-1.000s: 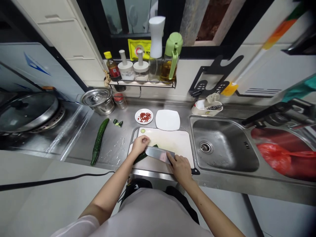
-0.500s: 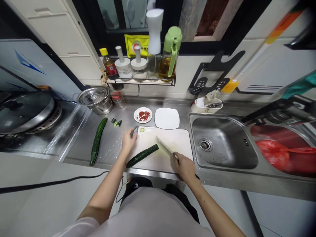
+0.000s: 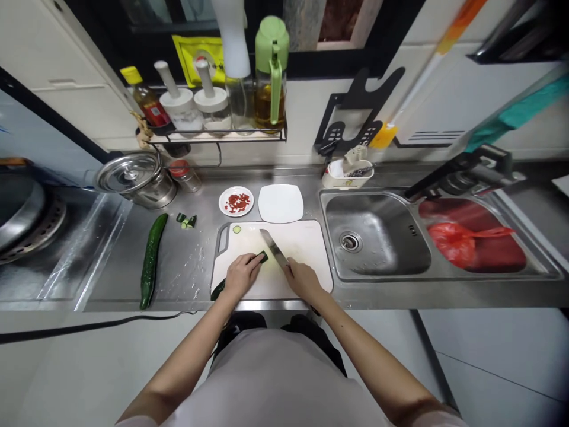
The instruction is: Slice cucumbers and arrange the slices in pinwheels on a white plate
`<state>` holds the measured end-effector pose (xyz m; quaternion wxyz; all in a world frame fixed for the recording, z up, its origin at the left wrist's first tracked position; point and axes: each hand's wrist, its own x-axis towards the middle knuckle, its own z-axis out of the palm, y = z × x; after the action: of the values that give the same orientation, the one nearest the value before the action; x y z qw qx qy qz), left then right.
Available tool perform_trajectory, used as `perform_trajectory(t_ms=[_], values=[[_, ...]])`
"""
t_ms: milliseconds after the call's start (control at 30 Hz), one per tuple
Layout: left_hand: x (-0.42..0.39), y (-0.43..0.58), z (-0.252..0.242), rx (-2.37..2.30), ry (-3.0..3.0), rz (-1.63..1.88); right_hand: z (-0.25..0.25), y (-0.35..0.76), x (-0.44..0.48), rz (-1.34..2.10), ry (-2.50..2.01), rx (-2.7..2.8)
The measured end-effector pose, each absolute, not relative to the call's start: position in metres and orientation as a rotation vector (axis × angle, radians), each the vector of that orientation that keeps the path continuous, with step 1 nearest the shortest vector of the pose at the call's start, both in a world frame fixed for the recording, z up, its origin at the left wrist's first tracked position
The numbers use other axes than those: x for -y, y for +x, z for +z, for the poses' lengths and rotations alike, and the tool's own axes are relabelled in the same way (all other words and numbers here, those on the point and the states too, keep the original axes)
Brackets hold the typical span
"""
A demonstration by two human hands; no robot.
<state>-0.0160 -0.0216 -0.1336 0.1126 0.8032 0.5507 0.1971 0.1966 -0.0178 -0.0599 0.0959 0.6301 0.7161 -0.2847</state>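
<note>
My left hand (image 3: pixel 242 274) is closed over a dark green cucumber (image 3: pixel 218 290) lying slantwise on the white cutting board (image 3: pixel 302 237). Only the two ends of that cucumber show past my fingers. In my right hand (image 3: pixel 303 280) is the handle of a kitchen knife (image 3: pixel 274 247); its blade points up and to the left, just right of the cucumber's cut end. A thin cucumber slice (image 3: pixel 237 229) lies near the board's upper left corner. Another whole cucumber (image 3: pixel 153 261) rests on the counter to the left, below a few small cucumber pieces (image 3: pixel 186 220).
Behind the board stand a small plate of chopped red bits (image 3: pixel 224 209) and a square white plate (image 3: pixel 281 203). A lidded steel pot (image 3: pixel 153 187) is at the left. The sink (image 3: pixel 377 237) lies right of the board, with a red bag (image 3: pixel 453 244) beyond it. A rack (image 3: pixel 249 135) holds seasonings.
My left hand has moved from the board's handle down onto the cucumber and closed on it. The knife has come nearer the cucumber's cut end. The whole view has shifted to the right.
</note>
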Motion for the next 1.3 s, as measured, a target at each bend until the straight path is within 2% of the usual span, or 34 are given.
perform_trajectory(t_ms=[467,1300], values=[[0.008,-0.026,-0.131,-1.574,2.448,0.395,-0.062,0.173,0.018,-0.828,1.808,-2.165],[0.006,-0.028,-0.133,-1.529,2.430,0.398,-0.055,0.177,0.015,-0.859,1.699,-2.139]])
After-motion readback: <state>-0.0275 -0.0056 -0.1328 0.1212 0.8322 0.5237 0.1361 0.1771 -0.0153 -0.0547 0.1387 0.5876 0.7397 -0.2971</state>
